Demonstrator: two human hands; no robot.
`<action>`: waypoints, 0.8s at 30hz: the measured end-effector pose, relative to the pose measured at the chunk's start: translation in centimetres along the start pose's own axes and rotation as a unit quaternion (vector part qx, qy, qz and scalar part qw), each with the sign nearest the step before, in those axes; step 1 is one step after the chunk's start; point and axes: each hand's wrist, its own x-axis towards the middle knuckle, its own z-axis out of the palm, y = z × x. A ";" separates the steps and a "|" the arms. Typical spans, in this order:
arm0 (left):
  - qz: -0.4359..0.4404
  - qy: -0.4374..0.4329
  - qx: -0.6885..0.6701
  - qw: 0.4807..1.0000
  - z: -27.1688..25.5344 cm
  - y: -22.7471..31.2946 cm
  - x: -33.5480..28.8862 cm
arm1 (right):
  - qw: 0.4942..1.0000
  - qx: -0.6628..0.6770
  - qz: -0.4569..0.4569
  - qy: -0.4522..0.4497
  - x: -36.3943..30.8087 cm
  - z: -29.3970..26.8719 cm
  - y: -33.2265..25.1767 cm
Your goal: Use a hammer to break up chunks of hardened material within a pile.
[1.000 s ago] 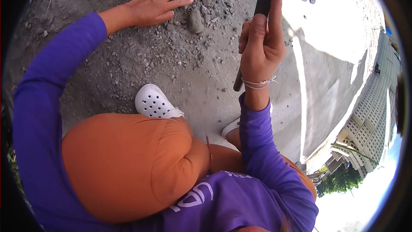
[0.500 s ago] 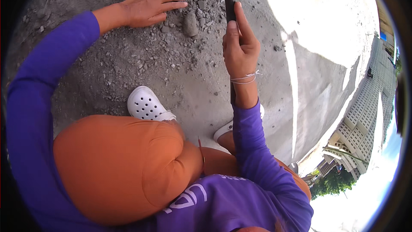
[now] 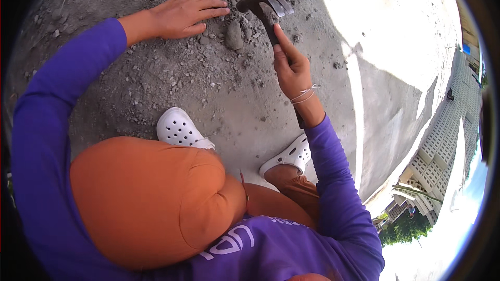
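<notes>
My right hand (image 3: 292, 67) grips the dark handle of a claw hammer (image 3: 262, 6), its index finger stretched along the shaft toward the head. The hammer's claw points right, and its rounded striking end is on the left, just above the rubble. To the left, my left hand (image 3: 183, 14) is held palm down with fingers extended over the grey gravel (image 3: 172, 65); whether it touches the ground I cannot tell. An oblong grey stone (image 3: 234, 35) lies between the left fingertips and the hammer.
My white clogs, the left (image 3: 178, 127) and the right (image 3: 291, 155), stand on the dusty concrete floor (image 3: 237, 117). Bright sunlight covers the floor at upper right. Stacked hollow blocks (image 3: 449, 125) and a green bush (image 3: 408, 229) lie along the right edge.
The hammer head has come down and left, nearer the stone. My right hand has lowered and tilted with it, uncovering more of the right clog. My left hand stays nearly in place.
</notes>
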 end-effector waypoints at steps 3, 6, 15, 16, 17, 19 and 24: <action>0.007 -0.003 -0.009 1.000 -0.3 -0.4 -0.2 | 0.995 0.070 -0.053 0.035 -1.0 -0.7 -5.7; 0.020 0.006 0.006 1.000 0.1 -0.7 -0.5 | 0.966 0.010 -0.240 0.092 -0.5 -1.1 -7.2; 0.012 -0.005 0.024 1.000 -0.2 -0.1 0.1 | 0.998 -0.047 -0.023 0.024 0.9 0.7 1.4; 0.008 -0.007 0.025 1.000 -0.4 -0.2 0.1 | 0.999 -0.005 0.001 0.031 0.7 0.8 1.4; 0.001 -0.015 0.029 0.999 -0.6 -0.4 0.2 | 0.999 0.035 0.024 0.030 0.7 0.5 1.3; -0.003 -0.029 0.023 0.999 -0.6 -0.3 -0.1 | 0.998 0.061 -0.002 0.030 -0.4 0.0 -0.9; 0.017 -0.019 0.015 1.000 -0.4 -0.6 -0.2 | 0.974 0.016 -0.210 0.080 -0.8 -2.5 -6.2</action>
